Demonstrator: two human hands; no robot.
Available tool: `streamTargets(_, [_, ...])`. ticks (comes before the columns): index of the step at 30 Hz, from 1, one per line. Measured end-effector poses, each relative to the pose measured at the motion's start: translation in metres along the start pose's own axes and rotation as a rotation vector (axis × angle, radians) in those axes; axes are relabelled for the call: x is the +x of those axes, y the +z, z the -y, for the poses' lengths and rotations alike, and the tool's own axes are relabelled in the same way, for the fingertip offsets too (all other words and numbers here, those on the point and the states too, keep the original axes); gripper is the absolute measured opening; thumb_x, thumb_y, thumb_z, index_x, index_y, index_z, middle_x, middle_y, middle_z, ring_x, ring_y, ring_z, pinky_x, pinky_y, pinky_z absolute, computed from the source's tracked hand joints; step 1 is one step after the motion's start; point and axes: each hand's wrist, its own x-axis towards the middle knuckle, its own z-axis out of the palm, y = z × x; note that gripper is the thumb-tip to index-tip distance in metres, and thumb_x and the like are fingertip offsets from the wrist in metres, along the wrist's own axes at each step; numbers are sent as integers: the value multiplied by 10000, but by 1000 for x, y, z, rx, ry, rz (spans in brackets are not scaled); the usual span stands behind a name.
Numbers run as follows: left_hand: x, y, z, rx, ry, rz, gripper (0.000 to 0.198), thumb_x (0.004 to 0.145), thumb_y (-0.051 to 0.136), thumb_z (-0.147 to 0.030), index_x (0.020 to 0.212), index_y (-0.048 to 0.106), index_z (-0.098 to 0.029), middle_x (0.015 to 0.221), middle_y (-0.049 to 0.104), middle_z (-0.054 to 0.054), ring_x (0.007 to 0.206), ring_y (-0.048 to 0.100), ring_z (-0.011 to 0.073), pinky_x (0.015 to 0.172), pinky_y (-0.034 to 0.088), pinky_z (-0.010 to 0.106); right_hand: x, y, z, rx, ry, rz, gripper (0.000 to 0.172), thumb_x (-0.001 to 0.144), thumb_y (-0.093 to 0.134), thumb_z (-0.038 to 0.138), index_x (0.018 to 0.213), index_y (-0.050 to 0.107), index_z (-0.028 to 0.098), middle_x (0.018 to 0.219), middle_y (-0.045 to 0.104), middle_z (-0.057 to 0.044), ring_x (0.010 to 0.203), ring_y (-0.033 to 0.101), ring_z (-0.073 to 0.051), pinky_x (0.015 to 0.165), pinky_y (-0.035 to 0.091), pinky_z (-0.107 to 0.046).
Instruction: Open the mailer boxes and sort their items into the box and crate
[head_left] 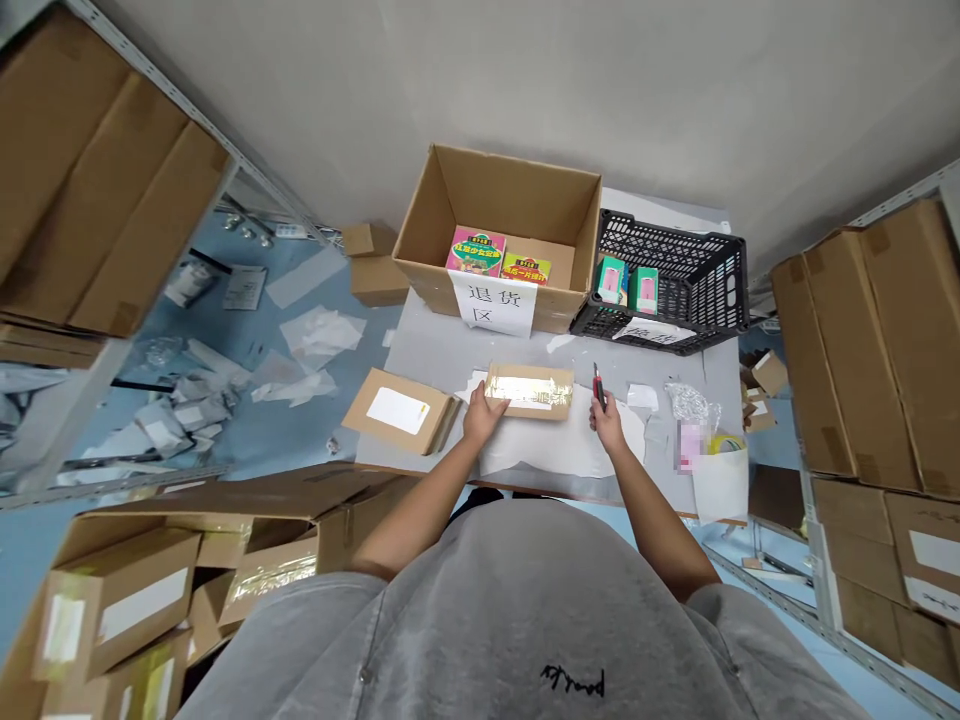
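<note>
My left hand (484, 412) grips the left end of a small taped cardboard box (555, 408), its thumb over the near edge. Shiny clear tape and a white label cover the box's top. To the right of the box, my right hand (607, 420) is wrapped around a red and black utility knife (598, 388), which points away from me with its tip apart from the box. White paper (555, 452) lies on the table under the box and between my hands. Left of my left hand sits a flat cardboard parcel (375, 388) with a white label.
At the table's back stand an open carton (420, 285) with colourful boxes inside and a black plastic crate (709, 330) with green boxes. Plastic wrap (690, 402) and a white container (724, 485) are at right. A large carton of parcels (330, 530) is at lower left; shelves flank both sides.
</note>
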Motion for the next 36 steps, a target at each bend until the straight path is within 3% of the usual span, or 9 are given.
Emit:
streamTargets(3, [3,0,3,-26,15,44,742,1072,547,-463,1703,305,-155,1723,444,217,1598,451,308,1278,410,439,3,25,41,-72,-128,186,612,1017,497,693,1415,599,239,767,691,24,591,611,-192,676,582,-323])
streamTargets(5, [6,-3,4,-18,16,77,664,1104,460,-427,1697,319,-163,1713,459,212,1583,472,295,1268,420,432,8,49,68,-192,-245,290,514,1048,519,620,1343,680,231,1032,788,-72,823,720,-241,834,607,-365])
streamTargets(7, [10,-6,5,12,-5,120,644,1115,418,-430,1702,313,-186,1705,478,204,1550,514,306,1236,448,445,13,72,92,-388,-379,371,414,1071,545,488,1365,695,238,1306,767,-112,1131,715,-293,1002,567,-393])
streamTargets(9, [12,-8,5,53,-39,155,659,1117,403,-458,1714,282,-206,1702,490,201,1509,557,332,1192,475,463,17,91,109,-596,-414,436,382,1096,526,402,1423,666,264,1413,733,-98,1235,679,-302,1019,537,-385])
streamTargets(11, [13,-8,4,96,-72,179,665,1120,388,-479,1714,258,-211,1694,502,207,1480,584,348,1161,483,467,20,104,119,-790,-394,475,357,1126,496,399,1427,656,290,1393,745,-83,1192,690,-294,964,524,-360])
streamTargets(18, [18,-10,-2,174,-116,242,549,1124,360,-498,1586,367,-201,1575,595,244,1360,664,363,1089,502,481,21,119,127,-1102,-405,484,368,1171,407,466,1390,665,320,1278,769,-68,1067,711,-266,855,472,-323])
streamTargets(24, [18,-10,-7,220,-138,253,457,1122,331,-471,1490,413,-211,1528,615,250,1333,679,374,1069,505,491,20,125,127,-1133,-380,443,365,1172,413,438,1403,674,332,1256,769,-82,1064,718,-269,853,465,-328])
streamTargets(36, [19,-14,-16,302,-181,289,543,1118,275,-531,1533,386,-198,1578,565,278,1345,675,385,1077,489,498,11,114,128,-1212,-307,399,349,1159,455,409,1386,702,312,1234,774,-126,1083,737,-272,906,493,-344])
